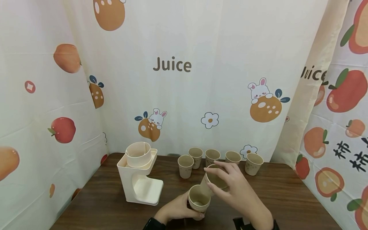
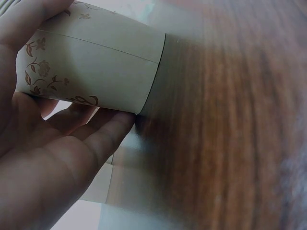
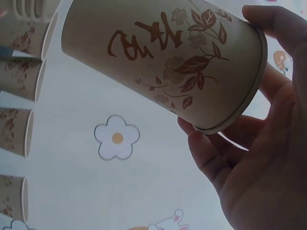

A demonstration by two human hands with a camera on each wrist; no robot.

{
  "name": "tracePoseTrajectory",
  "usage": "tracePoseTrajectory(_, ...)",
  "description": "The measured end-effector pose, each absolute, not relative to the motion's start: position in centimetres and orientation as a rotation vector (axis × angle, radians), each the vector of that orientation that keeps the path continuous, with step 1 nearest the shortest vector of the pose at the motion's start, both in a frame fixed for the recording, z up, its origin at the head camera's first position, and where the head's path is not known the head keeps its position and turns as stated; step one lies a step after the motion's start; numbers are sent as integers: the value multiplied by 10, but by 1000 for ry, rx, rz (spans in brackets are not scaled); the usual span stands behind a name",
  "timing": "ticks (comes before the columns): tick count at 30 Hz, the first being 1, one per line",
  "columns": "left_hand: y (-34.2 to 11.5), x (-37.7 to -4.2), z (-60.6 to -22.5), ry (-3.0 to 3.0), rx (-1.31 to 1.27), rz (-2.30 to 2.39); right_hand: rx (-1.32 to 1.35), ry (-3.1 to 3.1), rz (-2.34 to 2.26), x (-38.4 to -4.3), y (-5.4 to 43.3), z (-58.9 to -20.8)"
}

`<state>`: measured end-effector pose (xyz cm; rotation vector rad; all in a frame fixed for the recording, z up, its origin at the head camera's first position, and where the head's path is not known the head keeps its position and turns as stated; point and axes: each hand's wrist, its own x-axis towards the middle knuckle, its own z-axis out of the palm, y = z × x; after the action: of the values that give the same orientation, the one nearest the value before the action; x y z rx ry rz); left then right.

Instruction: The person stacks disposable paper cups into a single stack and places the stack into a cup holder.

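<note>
While the right hand (image 1: 235, 187) grips a tilted paper cup (image 3: 168, 62) by its rim, the left hand (image 1: 176, 208) wraps round a stack of nested cups (image 1: 199, 199) at that cup's seven o'clock. Whether cup and stack touch is unclear. From the stack, five standing cups (image 1: 212, 156) spread from eleven to two o'clock and a white holder (image 1: 132, 180) sits at ten, on the brown table (image 1: 287, 198) before a printed curtain (image 1: 187, 95).

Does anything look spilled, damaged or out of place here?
Nothing looks spilled or damaged. The leftmost paper cup sits nearer the camera than its neighbour, so they line up unevenly; the tilted cup is simply held by the right hand.
</note>
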<state>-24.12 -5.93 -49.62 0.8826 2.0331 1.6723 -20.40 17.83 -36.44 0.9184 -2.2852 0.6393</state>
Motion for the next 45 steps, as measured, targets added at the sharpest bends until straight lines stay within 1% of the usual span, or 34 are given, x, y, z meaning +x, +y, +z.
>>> tracePoseTrajectory(11, -59, -242, -495, 2017, 907, 1665, 999, -2288, 630, -202, 162, -369)
tracePoseTrajectory(22, -60, -244, -496, 1943, 930, 1662, 1020, -2315, 629, -199, 150, -375)
tracePoseTrajectory(45, -59, -242, -495, 2002, 910, 1656, 1036, -2545, 630, -208, 143, -397)
